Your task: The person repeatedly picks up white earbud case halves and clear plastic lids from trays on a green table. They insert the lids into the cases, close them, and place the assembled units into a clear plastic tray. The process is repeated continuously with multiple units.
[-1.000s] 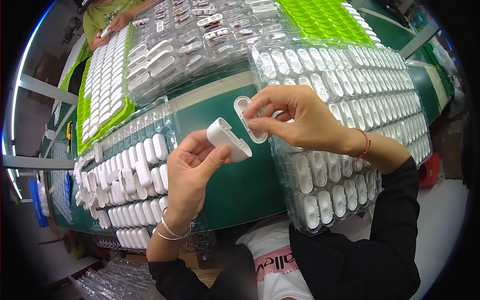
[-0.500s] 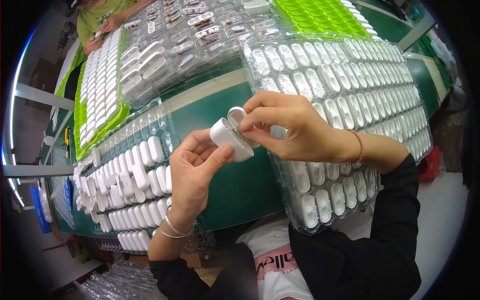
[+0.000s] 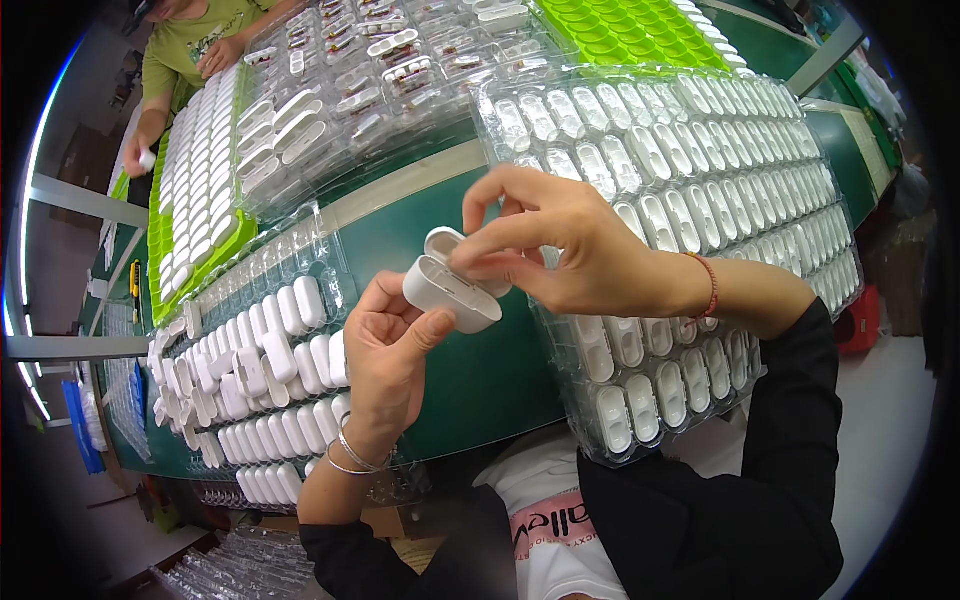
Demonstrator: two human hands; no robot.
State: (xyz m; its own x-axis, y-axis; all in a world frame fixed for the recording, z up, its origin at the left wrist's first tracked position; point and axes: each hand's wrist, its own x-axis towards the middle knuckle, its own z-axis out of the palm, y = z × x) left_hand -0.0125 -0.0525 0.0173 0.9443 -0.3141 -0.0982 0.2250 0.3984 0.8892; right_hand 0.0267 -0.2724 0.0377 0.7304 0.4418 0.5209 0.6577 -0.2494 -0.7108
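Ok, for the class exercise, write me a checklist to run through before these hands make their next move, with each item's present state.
1. Left hand holds the white rounded plastic case body: ok.
2. Right hand has fingers on the white oval plastic lid: ok.
3. Body's opening visible: ok.
4. Lid shut over body: not ok, it stands open.
5. Lid joined to body: cannot tell, fingers partly hide the edge.

A white case shell [image 3: 440, 300] and matching white lid [image 3: 443, 243] gleam against a dark green worktop [image 3: 480, 405], with white pieces [image 3: 614, 420] striping a clear tray [image 3: 552, 335], a lime-green tray [image 3: 610, 38] toward the far edge, and black sleeves [image 3: 795, 405], a red bracelet [image 3: 714, 287] and silver bangles [image 3: 344, 467] near the front edge.
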